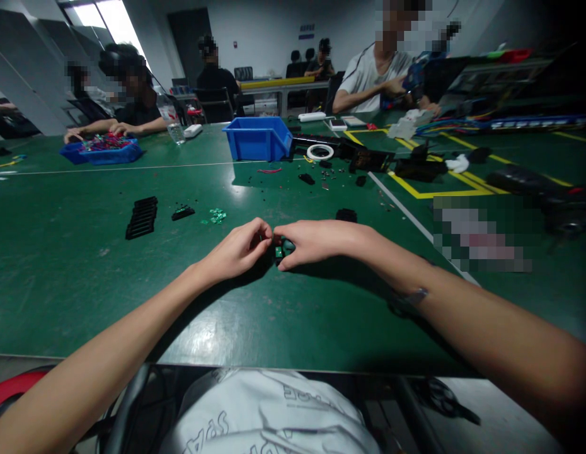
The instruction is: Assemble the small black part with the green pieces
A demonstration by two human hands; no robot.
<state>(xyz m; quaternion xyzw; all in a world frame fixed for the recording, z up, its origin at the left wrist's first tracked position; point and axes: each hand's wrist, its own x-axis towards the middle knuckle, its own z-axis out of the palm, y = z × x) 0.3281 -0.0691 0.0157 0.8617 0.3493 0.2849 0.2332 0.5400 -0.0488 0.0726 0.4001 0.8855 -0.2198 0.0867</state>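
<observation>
My right hand curls round a small black part with green pieces, held low over the green table; the fingers hide much of it. Right beside it, the fingers of my left hand are pinched together at the part's edge, and whatever they grip is too small to name. Further out lies a loose pile of small green pieces. Left of that pile are a short black part and a row of black slotted strips. Another black ribbed part rests beyond my right wrist.
A blue bin stands at the table's far side, with a white ring and scattered small bits near it. A bottle is further left. Co-workers sit opposite, one at a blue tray. A dark tool lies at right.
</observation>
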